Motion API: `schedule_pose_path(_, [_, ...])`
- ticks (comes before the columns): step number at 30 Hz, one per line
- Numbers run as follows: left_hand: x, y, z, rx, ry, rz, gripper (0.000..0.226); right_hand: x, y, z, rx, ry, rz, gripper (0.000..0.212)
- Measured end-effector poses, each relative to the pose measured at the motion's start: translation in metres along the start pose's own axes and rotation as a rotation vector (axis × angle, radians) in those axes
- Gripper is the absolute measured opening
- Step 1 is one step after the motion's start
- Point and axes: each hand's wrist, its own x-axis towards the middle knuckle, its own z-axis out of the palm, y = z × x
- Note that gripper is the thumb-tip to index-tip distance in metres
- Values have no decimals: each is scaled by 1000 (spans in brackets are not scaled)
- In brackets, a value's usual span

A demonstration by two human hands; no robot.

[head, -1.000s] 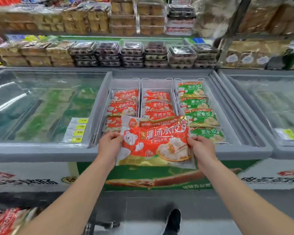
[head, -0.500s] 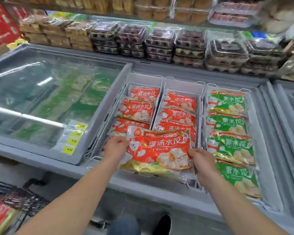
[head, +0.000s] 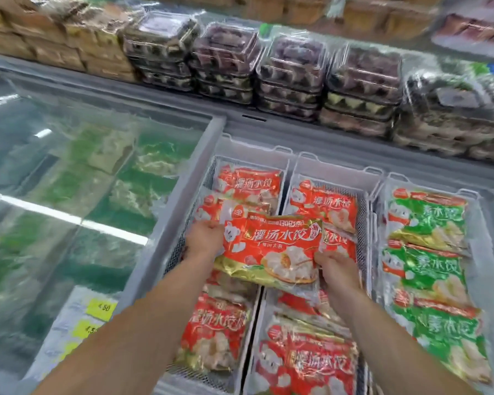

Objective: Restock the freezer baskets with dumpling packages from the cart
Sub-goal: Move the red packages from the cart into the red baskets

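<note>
We have carried the red dumpling package from the freezer's front edge out over the divider between the two red-stocked baskets, left hand and right hand each gripping an end, so setting it down looks next.

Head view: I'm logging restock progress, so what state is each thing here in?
Held red dumpling package: gripped at both ends, above the baskets.
Left hand: grips its left edge.
Right hand: grips its right edge.
Left basket: holds red packages.
Middle basket: holds red packages.
Right basket: filled with green packages.
Freezer's left glass lid: closed.
</note>
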Motion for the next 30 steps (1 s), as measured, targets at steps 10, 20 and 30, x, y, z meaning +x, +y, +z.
schedule_pose_path(10, [150, 78, 56, 24, 178, 66, 23, 150, -87, 82, 11, 114, 2, 11])
schedule_pose_path(20, [198, 3, 121, 735, -33, 456, 79, 219, -65, 149, -1243, -140, -702, 84])
schedule_pose_path(30, [211, -18, 125, 797, -44, 493, 94, 242, -67, 170, -1534, -193, -595, 102])
